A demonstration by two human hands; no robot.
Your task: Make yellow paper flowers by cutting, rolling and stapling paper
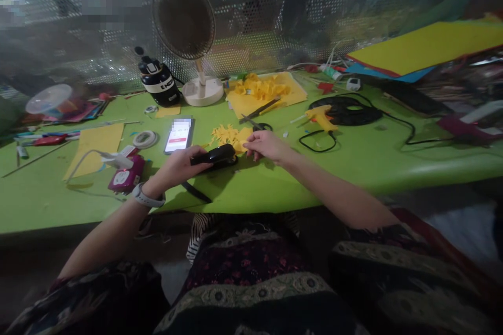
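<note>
My left hand (pixel 181 167) is wrapped round a black stapler (pixel 216 155) near the table's front edge. Its jaw end points right, towards a piece of yellow paper (pixel 242 138). My right hand (pixel 264 145) pinches that paper by its right side, close to the stapler's tip. Fringed yellow paper (pixel 223 134) lies just behind the stapler; whether it is joined to the pinched piece I cannot tell. Scissors (pixel 255 124) lie behind my right fingers, partly hidden by them.
A phone (pixel 179 136), a tape roll (pixel 145 139) and a purple power adapter (pixel 126 175) lie to the left. At the back stand a black bottle (pixel 160 82) and a fan (pixel 202 91). Curled yellow paper strips (pixel 261 87) and a yellow glue gun (pixel 322 116) lie to the right.
</note>
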